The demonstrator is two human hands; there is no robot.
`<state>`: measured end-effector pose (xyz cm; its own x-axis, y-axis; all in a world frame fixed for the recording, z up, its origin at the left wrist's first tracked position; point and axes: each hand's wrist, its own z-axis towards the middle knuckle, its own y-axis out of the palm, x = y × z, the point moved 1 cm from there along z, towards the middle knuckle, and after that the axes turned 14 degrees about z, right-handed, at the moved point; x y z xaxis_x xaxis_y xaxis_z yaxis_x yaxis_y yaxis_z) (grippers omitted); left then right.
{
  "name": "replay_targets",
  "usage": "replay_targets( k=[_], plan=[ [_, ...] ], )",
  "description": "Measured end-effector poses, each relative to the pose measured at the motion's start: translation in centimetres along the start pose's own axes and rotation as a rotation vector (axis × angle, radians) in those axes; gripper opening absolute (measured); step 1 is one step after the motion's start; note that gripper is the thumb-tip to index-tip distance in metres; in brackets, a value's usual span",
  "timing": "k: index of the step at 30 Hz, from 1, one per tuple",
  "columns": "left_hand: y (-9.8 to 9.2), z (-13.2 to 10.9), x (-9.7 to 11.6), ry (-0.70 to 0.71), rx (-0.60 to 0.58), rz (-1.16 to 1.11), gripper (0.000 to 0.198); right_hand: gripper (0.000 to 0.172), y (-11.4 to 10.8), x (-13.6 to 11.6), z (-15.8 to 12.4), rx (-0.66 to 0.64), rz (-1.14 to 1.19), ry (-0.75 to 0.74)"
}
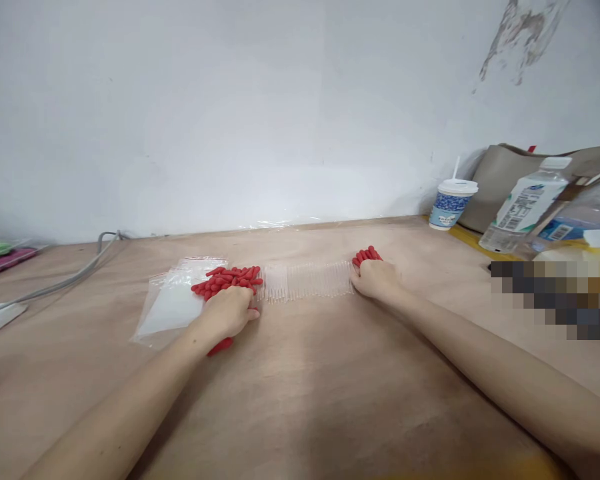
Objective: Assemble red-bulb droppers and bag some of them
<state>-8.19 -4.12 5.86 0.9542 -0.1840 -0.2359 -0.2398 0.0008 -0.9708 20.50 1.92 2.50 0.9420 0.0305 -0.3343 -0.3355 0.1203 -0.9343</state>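
Observation:
A row of clear plastic tubes (307, 281) lies across the wooden table (300, 400) between my hands. My left hand (227, 313) is closed over a heap of small red caps (227, 279) at the row's left end, and one red piece sticks out under the palm. At the right end of the row my right hand (377, 279) is curled around a few more red caps (366, 255). Clear zip bags (175, 303) lie flat just left of the red heap.
A paper cup with lid and straw (450, 203) stands at the back right beside a grey bag (510, 177) and plastic bottles (523, 207). A grey cable (70, 280) runs along the left. Coloured items (0, 257) sit at the far left edge.

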Motion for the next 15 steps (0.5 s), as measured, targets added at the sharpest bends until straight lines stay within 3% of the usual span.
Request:
replay_targets(
  k=[3,5,10,12,15],
  plan=[
    [-0.3,-0.3,0.6,-0.013,0.028,0.014,0.013,0.030,0.0,-0.2,-0.1,-0.018,-0.023,-0.028],
    [-0.4,-0.5,1.7,0.017,0.120,-0.036,0.014,0.030,0.0,-0.2,-0.2,-0.008,-0.019,-0.040],
    [1.0,-1.0,5.9,0.241,0.376,-0.519,0.013,0.037,-0.1,0.1,-0.6,0.056,-0.006,-0.041],
    [2.0,-0.9,7.0,0.260,0.367,-0.690,0.014,0.033,-0.1,0.2,-1.0,0.114,0.036,-0.099],
    [3.3,-0.4,7.3,0.248,0.306,-0.871,0.016,0.024,0.2,0.2,-2.1,0.163,0.204,-0.315]
  ],
)
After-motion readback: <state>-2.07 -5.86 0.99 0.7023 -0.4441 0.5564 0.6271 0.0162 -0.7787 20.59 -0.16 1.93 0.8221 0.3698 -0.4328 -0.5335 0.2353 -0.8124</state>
